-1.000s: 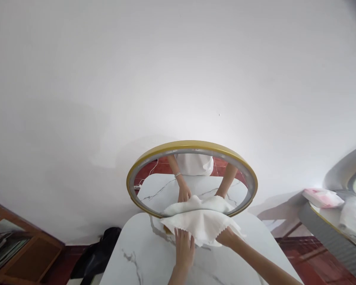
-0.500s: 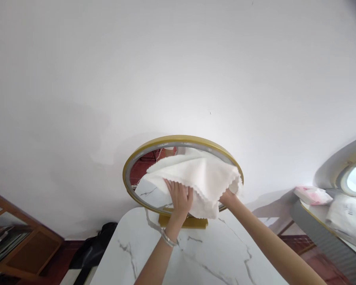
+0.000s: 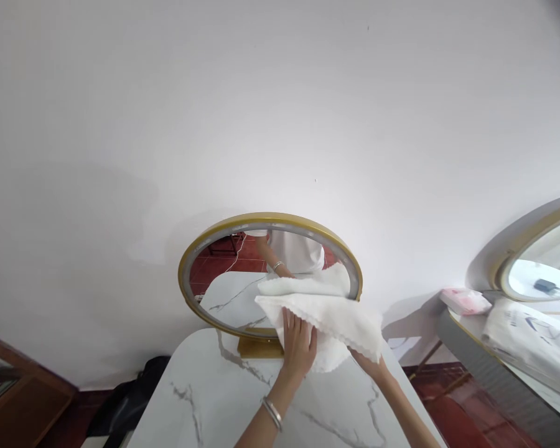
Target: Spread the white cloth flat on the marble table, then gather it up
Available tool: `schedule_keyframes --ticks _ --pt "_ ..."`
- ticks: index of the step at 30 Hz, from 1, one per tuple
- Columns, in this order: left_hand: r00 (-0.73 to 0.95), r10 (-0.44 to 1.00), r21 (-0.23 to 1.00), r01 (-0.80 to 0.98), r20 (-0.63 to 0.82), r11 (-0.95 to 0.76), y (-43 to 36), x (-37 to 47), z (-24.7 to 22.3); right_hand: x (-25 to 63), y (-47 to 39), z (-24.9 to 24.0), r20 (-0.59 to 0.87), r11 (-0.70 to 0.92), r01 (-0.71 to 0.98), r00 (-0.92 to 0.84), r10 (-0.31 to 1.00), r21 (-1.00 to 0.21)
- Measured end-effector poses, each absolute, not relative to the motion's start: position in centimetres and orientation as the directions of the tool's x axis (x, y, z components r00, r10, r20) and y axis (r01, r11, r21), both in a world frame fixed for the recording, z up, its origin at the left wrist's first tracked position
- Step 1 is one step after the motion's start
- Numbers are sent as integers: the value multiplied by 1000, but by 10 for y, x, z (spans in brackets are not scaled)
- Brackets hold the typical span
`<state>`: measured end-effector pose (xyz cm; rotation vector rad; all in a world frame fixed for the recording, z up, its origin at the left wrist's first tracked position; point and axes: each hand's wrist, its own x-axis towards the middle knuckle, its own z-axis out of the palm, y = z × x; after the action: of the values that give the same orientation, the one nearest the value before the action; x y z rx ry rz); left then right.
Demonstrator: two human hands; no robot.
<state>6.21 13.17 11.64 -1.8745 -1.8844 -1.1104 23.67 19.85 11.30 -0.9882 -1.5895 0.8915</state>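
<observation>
The white cloth (image 3: 326, 317) is in front of the lower right of the round mirror (image 3: 238, 274), hiding part of its rim. The left hand (image 3: 299, 345), a bracelet (image 3: 272, 413) at its wrist, has straight fingers against the cloth; whether it grips is unclear. The cloth covers the fingers of the right hand (image 3: 369, 366), so its hold cannot be told. The mirror's base (image 3: 261, 348) is on a marbled table (image 3: 186, 373). On a side table (image 3: 499, 367) to the right are a pink-and-white packet (image 3: 465, 301), a white bag (image 3: 532, 326) and a second mirror (image 3: 553, 274). Something black (image 3: 128, 398) is left of the marbled table.
</observation>
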Motion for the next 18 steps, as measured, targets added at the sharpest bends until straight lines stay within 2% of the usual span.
schedule_keyframes --ticks 1,3,5,6,8,11,13,15,18 --pt "-187 777 398 913 601 -88 126 63 99 240 188 109 289 309 105 -165 943 -945" --pt "-289 849 549 836 442 -2 115 64 69 242 170 104 67 44 -94 -255 965 -995" --pt "-349 893 686 724 284 65 105 64 49 239 160 100 -150 -271 -302 -369 917 -914" --pt "-371 901 747 659 226 84 100 65 43 236 157 96 -220 -371 -370 -392 893 -852" --pt "-426 892 865 494 152 88 93 65 38 231 156 85 -337 -456 -435 -326 883 -776" --pt "-540 842 987 134 -3 90 89 58 40 229 158 63 -459 -455 -410 -94 883 -790" --pt "-636 738 973 -173 -227 150 88 47 42 233 158 50 -495 -470 -371 -32 868 -801" --pt "-680 575 884 -421 -455 201 89 30 42 240 154 40 -493 -478 -325 -42 869 -816" --pt "-662 440 789 -570 -607 231 87 6 42 252 142 30 -494 -482 -252 -15 869 -839"
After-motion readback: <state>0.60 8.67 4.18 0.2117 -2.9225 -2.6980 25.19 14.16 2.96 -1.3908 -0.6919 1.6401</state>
